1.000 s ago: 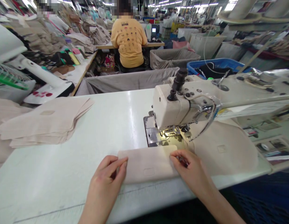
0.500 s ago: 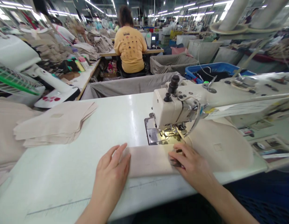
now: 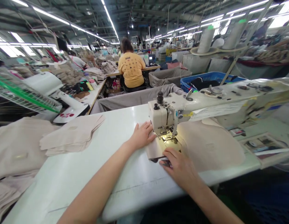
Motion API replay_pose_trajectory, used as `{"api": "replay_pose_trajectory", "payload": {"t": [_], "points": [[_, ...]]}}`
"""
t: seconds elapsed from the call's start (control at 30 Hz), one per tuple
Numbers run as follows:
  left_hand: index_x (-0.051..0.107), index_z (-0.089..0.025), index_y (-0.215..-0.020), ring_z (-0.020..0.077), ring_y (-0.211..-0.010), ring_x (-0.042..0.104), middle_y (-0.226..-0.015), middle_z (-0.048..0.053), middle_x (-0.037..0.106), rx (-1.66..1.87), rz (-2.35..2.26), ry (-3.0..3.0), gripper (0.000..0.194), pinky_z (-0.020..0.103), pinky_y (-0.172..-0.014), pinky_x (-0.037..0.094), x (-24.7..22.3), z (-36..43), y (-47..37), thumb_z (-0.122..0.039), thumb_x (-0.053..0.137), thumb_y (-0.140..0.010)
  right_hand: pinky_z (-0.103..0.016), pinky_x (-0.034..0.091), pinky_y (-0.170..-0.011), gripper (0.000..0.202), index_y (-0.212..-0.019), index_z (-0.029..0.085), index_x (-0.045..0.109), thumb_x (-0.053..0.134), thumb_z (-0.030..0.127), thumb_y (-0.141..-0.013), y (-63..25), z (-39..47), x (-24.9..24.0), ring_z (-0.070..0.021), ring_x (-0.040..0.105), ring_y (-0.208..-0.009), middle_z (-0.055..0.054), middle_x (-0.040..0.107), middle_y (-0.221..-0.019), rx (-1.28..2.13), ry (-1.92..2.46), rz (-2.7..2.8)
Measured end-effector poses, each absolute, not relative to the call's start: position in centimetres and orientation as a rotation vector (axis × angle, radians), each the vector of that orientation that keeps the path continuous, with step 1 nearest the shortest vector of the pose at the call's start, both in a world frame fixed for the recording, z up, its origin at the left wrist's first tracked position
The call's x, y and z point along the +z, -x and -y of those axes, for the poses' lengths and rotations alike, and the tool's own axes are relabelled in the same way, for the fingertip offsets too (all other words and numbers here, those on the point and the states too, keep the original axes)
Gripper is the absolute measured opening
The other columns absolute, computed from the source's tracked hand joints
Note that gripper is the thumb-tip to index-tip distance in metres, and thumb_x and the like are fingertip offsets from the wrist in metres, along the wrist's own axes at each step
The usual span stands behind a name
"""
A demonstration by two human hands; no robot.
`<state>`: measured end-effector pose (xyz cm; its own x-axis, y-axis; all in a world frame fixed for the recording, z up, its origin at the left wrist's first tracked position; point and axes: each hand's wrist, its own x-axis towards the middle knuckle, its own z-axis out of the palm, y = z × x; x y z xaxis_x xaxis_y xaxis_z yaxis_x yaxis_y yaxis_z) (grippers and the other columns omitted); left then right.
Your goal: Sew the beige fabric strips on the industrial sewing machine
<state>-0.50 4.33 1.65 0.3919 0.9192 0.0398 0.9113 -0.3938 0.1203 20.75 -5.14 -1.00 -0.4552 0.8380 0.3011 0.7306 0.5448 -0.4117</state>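
Observation:
A white sewing machine (image 3: 162,116) stands on the pale table, its lamp lighting the metal plate. My left hand (image 3: 142,136) lies with fingers spread at the left side of the machine head, beside the needle area. In front of the plate, my right hand (image 3: 176,160) is closed round small dark snips (image 3: 167,163). A beige fabric strip (image 3: 154,150) lies between my hands at the plate, partly tucked by the machine. To the right of the needle, a large beige fabric piece (image 3: 208,146) is spread under the machine arm.
Stacks of beige fabric pieces (image 3: 72,133) lie on the left of the table (image 3: 125,124). A white fan (image 3: 44,84) stands behind them. Fabric-lined bins (image 3: 135,98) and a blue basket (image 3: 186,84) are beyond the table. A person in yellow (image 3: 131,70) sits farther back.
My left hand has moved forward and right, to the machine head. The fabric strip between my hands has shifted away from the table's front edge. The view has tilted up.

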Motion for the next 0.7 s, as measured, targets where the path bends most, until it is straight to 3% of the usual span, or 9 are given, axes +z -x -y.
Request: {"api": "replay_pose_trajectory", "payload": {"t": [0.33,0.7], "points": [[0.058,-0.026,-0.132,0.0311,-0.133,0.047,-0.140,0.011,0.057,0.187,-1.587,-2.600,0.037,0.060,-0.112,0.030,1.4,-5.8,1.1,-0.039,0.050,-0.098,-0.032,0.052,-0.078,0.011,-0.104,0.020,0.064,0.059,0.023,-0.095,-20.6,4.9,-1.1,-0.0223,0.067,-0.095,-0.008,0.069,-0.110,0.306,1.272,2.320],[0.060,-0.027,-0.129,0.0300,-0.131,0.049,-0.138,0.010,0.059,0.161,-1.608,-2.593,0.036,0.060,-0.113,0.030,1.5,-6.2,1.3,-0.040,0.049,-0.098,-0.030,0.049,-0.069,0.007,-0.098,0.021,0.063,0.058,0.021,-0.094,-20.4,4.3,-1.2,-0.0207,0.068,-0.087,-0.006,0.068,-0.105,0.264,1.282,2.363]]}}
